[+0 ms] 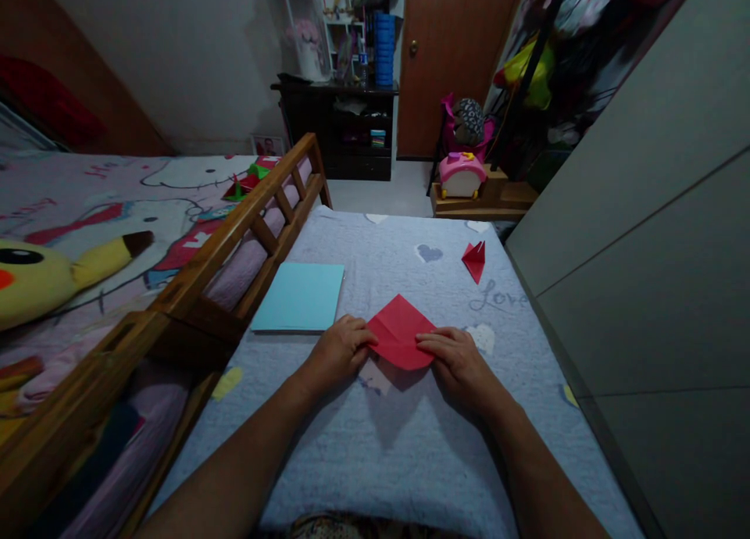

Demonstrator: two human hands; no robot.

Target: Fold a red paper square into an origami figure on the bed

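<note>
A square sheet of red paper (401,324) with crease lines is held cornerwise over the bed, casting a shadow on the sheet below. My left hand (345,344) pinches its left corner between thumb and fingers. At the opposite corner, my right hand (454,357) grips the paper, fingers on top and the thumb hidden. Left of my left hand lies a light blue stack of square paper (301,297). Farther off to the right sits a small folded red paper piece (474,262) with pointed tips.
A wooden bed rail (258,230) runs along the left, with a yellow plush toy (35,285) beyond it. White cabinet panels (656,250) border the right side. A dark shelf unit (357,133) and a pink toy case (462,176) stand past the bed's far end.
</note>
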